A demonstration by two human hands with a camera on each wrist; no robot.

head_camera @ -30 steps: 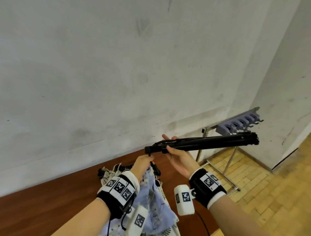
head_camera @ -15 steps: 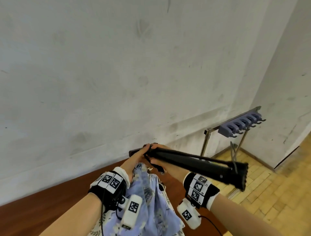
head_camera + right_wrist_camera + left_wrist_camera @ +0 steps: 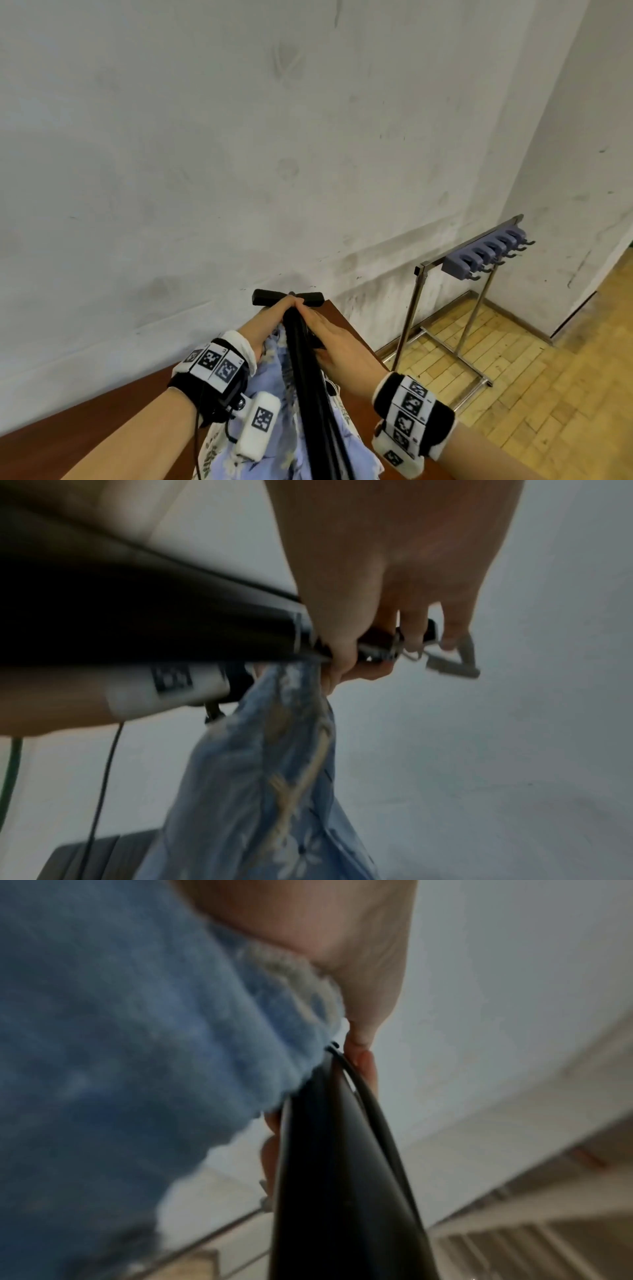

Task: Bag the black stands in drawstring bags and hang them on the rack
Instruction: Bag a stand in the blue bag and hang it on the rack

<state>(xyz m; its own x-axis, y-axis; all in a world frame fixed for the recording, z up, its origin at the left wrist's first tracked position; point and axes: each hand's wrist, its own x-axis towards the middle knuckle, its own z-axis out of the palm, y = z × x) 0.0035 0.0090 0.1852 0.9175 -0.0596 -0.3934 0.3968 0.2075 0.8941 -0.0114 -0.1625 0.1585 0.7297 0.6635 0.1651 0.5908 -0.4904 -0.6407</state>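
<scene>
A long folded black stand (image 3: pixel 308 377) points from its T-shaped end (image 3: pixel 287 297) near the wall back toward me. My right hand (image 3: pixel 335 339) grips its shaft just below that end, fingers curled round it (image 3: pixel 394 631). My left hand (image 3: pixel 270 318) pinches the rim of a blue floral drawstring bag (image 3: pixel 270 380) close against the stand's upper end. The left wrist view is blurred, with the bag cloth (image 3: pixel 137 1042) bunched beside the black shaft (image 3: pixel 342 1177). The bag (image 3: pixel 274 791) hangs down under both hands. I cannot tell whether any of the stand is inside it.
A brown wooden table (image 3: pixel 102 428) lies below my arms, against a grey wall. To the right a metal rack (image 3: pixel 414 308) stands on the parquet floor, carrying a purple strip of several hooks (image 3: pixel 486 253) with nothing on them.
The stand has swung from lying sideways toward the rack to pointing back at me. Both hands have come together at its T-shaped end, and the bag has risen with them.
</scene>
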